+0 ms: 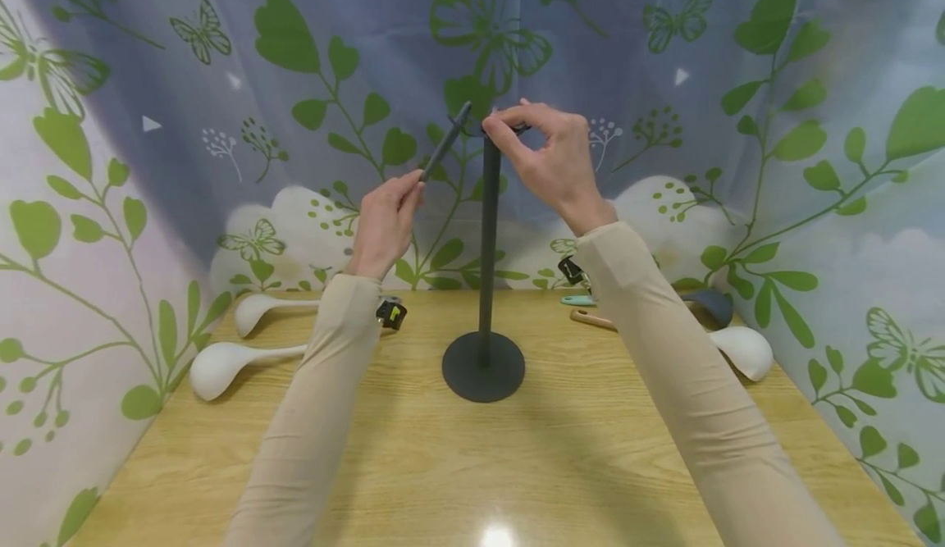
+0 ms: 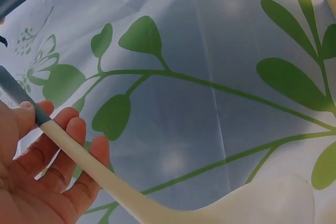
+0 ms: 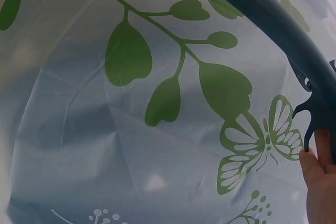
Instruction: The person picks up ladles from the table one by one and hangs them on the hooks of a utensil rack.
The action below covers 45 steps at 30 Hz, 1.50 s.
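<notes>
A black stand [image 1: 488, 243] rises from a round base on the wooden table, with small hooks at its top. My right hand [image 1: 550, 157] is up at that top, where thumb and forefinger pinch one of the curved hooks [image 3: 306, 109]. Just left of the pole, my left hand [image 1: 385, 221] holds a kitchen utensil by its dark grey handle [image 1: 446, 142], tip angled up toward the hooks. The left wrist view shows its cream shaft [image 2: 89, 167] crossing the fingers and widening into a broad head [image 2: 273, 200], partly cut off; its exact kind does not show.
Two white ladles [image 1: 254, 313] lie on the table [image 1: 472, 465] at the left. At the right are a white ladle [image 1: 746, 353] and a dark grey utensil head [image 1: 714, 307], with a green handle [image 1: 577, 301] and a brown handle [image 1: 591, 318] nearby. A leaf-patterned curtain [image 1: 413, 22] hangs behind.
</notes>
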Each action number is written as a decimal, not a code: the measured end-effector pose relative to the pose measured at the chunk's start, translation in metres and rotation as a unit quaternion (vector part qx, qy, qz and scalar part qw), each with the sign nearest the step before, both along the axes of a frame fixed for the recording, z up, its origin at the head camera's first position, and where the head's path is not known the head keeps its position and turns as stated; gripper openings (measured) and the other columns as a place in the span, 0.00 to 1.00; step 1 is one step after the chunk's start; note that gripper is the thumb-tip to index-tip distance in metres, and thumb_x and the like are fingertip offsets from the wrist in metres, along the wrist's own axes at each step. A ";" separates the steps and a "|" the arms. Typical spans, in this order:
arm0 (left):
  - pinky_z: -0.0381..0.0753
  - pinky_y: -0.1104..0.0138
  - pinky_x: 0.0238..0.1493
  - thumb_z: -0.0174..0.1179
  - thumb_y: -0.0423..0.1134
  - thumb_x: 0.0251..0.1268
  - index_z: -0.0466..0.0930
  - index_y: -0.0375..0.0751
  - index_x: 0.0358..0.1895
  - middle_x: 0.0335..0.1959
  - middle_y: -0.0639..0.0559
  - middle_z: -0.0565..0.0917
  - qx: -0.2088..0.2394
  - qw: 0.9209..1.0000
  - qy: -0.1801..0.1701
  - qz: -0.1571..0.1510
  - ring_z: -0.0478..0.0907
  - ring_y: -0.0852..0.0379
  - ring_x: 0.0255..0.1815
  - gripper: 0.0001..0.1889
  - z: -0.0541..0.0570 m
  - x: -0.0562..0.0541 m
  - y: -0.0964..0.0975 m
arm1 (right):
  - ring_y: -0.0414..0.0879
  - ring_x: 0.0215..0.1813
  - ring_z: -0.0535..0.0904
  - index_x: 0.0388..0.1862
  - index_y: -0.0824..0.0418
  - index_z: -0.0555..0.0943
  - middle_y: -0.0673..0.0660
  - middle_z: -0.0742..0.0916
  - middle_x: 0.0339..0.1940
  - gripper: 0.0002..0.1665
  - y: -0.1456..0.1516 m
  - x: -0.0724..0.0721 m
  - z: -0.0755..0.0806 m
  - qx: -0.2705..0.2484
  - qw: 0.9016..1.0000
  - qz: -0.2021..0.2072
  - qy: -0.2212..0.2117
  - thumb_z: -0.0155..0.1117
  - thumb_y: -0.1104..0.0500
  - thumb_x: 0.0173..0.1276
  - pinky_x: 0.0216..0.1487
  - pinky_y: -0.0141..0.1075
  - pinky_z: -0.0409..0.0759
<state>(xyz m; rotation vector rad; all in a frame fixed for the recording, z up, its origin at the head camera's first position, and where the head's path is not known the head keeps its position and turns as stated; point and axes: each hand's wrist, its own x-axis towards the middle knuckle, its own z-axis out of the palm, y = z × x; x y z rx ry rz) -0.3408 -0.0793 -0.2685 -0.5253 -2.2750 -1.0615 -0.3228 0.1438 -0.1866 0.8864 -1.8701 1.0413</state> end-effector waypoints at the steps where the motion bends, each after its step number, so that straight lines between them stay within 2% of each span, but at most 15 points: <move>1: 0.82 0.55 0.43 0.49 0.41 0.78 0.77 0.39 0.64 0.44 0.39 0.85 0.003 1.000 -0.007 -0.001 0.83 0.44 0.43 0.18 0.000 0.000 0.000 | 0.48 0.38 0.85 0.38 0.62 0.89 0.59 0.90 0.37 0.11 -0.001 0.000 0.000 0.001 1.000 0.000 -0.002 0.66 0.56 0.69 0.70 0.30 0.67; 6: 0.83 0.56 0.50 0.49 0.41 0.78 0.76 0.40 0.65 0.47 0.38 0.85 0.010 0.999 -0.031 -0.012 0.83 0.44 0.47 0.19 0.000 0.001 0.002 | 0.48 0.38 0.85 0.38 0.62 0.89 0.59 0.90 0.38 0.11 -0.001 -0.001 0.000 0.015 1.000 -0.010 0.006 0.65 0.55 0.70 0.70 0.31 0.68; 15: 0.82 0.56 0.51 0.47 0.39 0.79 0.74 0.38 0.66 0.48 0.38 0.85 -0.013 0.999 -0.031 -0.041 0.84 0.45 0.49 0.19 -0.006 -0.001 0.006 | 0.49 0.38 0.85 0.38 0.62 0.89 0.58 0.90 0.37 0.11 0.003 -0.001 -0.001 0.012 1.000 -0.013 0.020 0.65 0.56 0.70 0.69 0.31 0.69; 23: 0.82 0.57 0.51 0.47 0.42 0.79 0.73 0.40 0.67 0.49 0.40 0.85 -0.012 0.998 -0.043 -0.049 0.83 0.47 0.49 0.20 -0.012 -0.001 0.010 | 0.49 0.39 0.86 0.38 0.62 0.89 0.59 0.90 0.37 0.11 0.001 0.000 -0.001 0.014 1.000 -0.025 0.012 0.67 0.56 0.69 0.70 0.31 0.68; 27: 0.81 0.57 0.48 0.46 0.41 0.79 0.73 0.39 0.67 0.46 0.39 0.86 -0.012 0.998 -0.031 -0.057 0.83 0.46 0.45 0.20 -0.014 -0.001 0.013 | 0.49 0.42 0.86 0.37 0.63 0.89 0.59 0.90 0.38 0.11 0.000 0.000 0.001 0.009 1.000 -0.020 0.009 0.68 0.56 0.68 0.70 0.28 0.67; 31: 0.78 0.59 0.39 0.46 0.41 0.80 0.78 0.37 0.61 0.39 0.41 0.85 -0.013 0.997 -0.016 -0.077 0.80 0.46 0.35 0.18 -0.018 -0.002 0.016 | 0.50 0.44 0.87 0.36 0.63 0.90 0.60 0.91 0.38 0.09 0.000 0.000 0.002 0.000 1.000 -0.011 0.009 0.69 0.57 0.66 0.69 0.28 0.67; 34: 0.72 0.60 0.33 0.45 0.41 0.80 0.80 0.39 0.55 0.36 0.43 0.84 -0.016 0.995 -0.013 -0.094 0.75 0.46 0.28 0.16 -0.020 -0.002 0.020 | 0.50 0.43 0.86 0.37 0.62 0.90 0.60 0.91 0.38 0.09 0.000 0.000 0.001 -0.001 1.000 -0.014 0.018 0.70 0.58 0.65 0.69 0.28 0.68; 37: 0.74 0.61 0.35 0.45 0.41 0.80 0.80 0.39 0.57 0.36 0.45 0.85 -0.017 0.995 -0.015 -0.100 0.78 0.49 0.30 0.16 -0.023 0.000 0.024 | 0.51 0.40 0.86 0.37 0.62 0.90 0.60 0.91 0.37 0.08 0.000 0.000 -0.001 0.001 1.000 -0.016 0.027 0.70 0.58 0.65 0.69 0.29 0.68; 40: 0.72 0.62 0.33 0.45 0.41 0.79 0.81 0.39 0.53 0.34 0.46 0.85 -0.013 0.995 -0.010 -0.100 0.75 0.51 0.26 0.16 -0.025 0.000 0.027 | 0.50 0.38 0.86 0.38 0.62 0.90 0.59 0.91 0.37 0.08 -0.001 0.000 -0.002 0.003 0.999 -0.015 0.035 0.71 0.58 0.64 0.69 0.29 0.68; 43: 0.67 0.63 0.29 0.46 0.41 0.79 0.82 0.40 0.48 0.32 0.46 0.84 -0.007 0.995 0.006 -0.099 0.68 0.52 0.21 0.14 -0.026 -0.002 0.030 | 0.50 0.37 0.85 0.37 0.62 0.89 0.59 0.91 0.37 0.07 -0.001 0.000 -0.001 0.004 0.999 -0.015 0.039 0.70 0.59 0.64 0.69 0.29 0.68; 45: 0.67 0.64 0.29 0.47 0.40 0.79 0.82 0.40 0.48 0.32 0.46 0.84 -0.003 0.995 0.014 -0.099 0.68 0.53 0.21 0.14 -0.026 -0.003 0.032 | 0.50 0.37 0.85 0.37 0.62 0.89 0.59 0.90 0.36 0.08 0.000 0.000 -0.001 0.006 0.999 -0.016 0.039 0.70 0.58 0.65 0.69 0.30 0.68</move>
